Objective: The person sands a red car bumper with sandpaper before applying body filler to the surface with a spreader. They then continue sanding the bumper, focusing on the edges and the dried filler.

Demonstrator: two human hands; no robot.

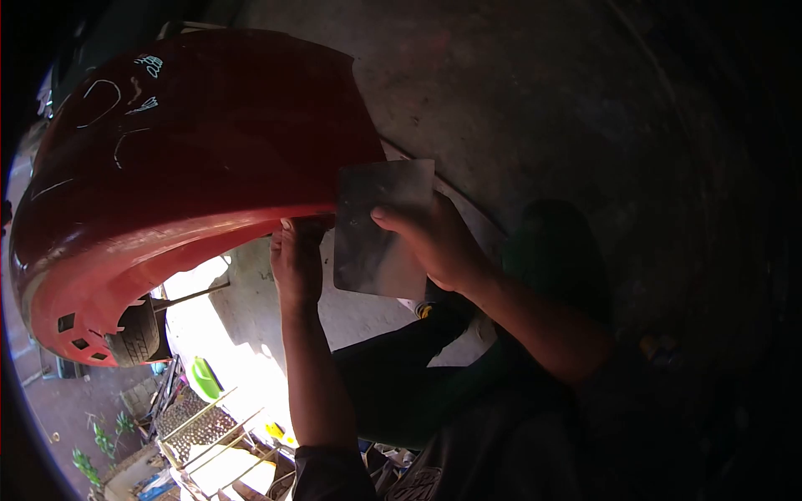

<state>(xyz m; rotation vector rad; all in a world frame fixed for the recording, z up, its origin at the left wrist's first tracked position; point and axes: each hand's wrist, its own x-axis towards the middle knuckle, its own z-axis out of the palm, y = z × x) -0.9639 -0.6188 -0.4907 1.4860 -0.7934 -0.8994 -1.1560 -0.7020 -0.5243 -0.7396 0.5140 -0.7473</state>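
Observation:
A large red car body panel (242, 125), with white scribbled marks on its upper left, fills the upper left of the head view. My left hand (297, 260) is closed at the panel's lower edge, its thumb against the rim and the other fingers partly hidden under it. My right hand (443, 242) grips a flat grey metal plate (372, 250) with rounded corners. The thumb lies across the plate's face, and the other fingers are behind it. The plate's upper left side overlaps the right end of the panel in view.
A tyre (136, 336) shows below the panel at left. Farther down are a bright green object (204, 378), a metal-framed rack (205, 438) and some plants (104, 438). My bent leg (409, 376) is below the plate. Concrete floor (501, 92) stretches beyond the panel.

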